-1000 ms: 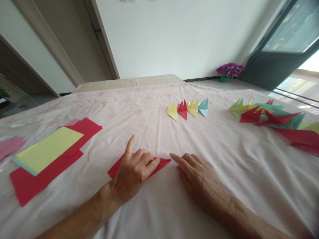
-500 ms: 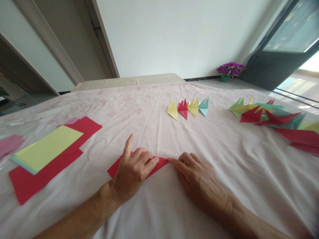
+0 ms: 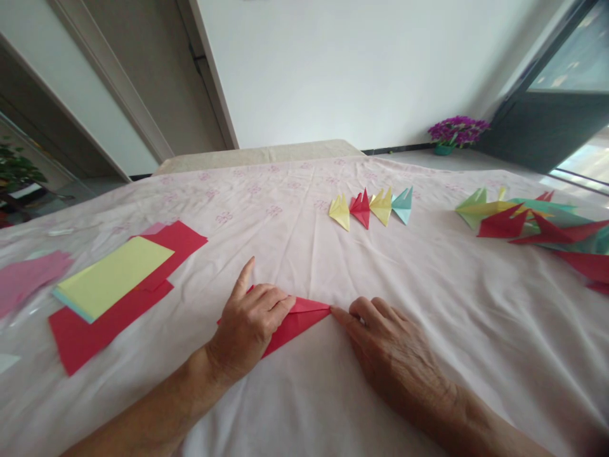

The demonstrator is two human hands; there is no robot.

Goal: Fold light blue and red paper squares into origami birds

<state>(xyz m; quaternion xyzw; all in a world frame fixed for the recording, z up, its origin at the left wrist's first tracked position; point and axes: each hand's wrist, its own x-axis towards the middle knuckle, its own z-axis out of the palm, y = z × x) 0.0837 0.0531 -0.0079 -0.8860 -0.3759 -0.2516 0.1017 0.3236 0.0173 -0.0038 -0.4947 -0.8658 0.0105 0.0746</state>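
Paper, red and folded to a point [image 3: 295,322], lies flat on the pale pink tablecloth [image 3: 304,393] in front of me, its narrow tip to the right. My left hand [image 3: 250,324] rests palm down over the left part of this folded red paper, the little finger spread away from the others. My right hand [image 3: 390,336] sits just beside it on the right, fingers bent, the index fingertip touching the tip — whether my thumb grips anything underneath, I cannot tell.

Left of the folded red paper is a yellow sheet [image 3: 114,276] over light blue, lying on loose red sheets [image 3: 109,343]; farther left are pink sheets [image 3: 33,282]. Beyond it, a little to the right, four small folded pieces stand side by side — yellow [image 3: 339,211], red [image 3: 360,209], yellow [image 3: 381,207], blue [image 3: 403,207]. Well to its right is a mixed heap of folded shapes [image 3: 504,222]. Far past it are purple flowers [image 3: 457,131] in a green pot [image 3: 444,150], by a white wall [image 3: 333,76].
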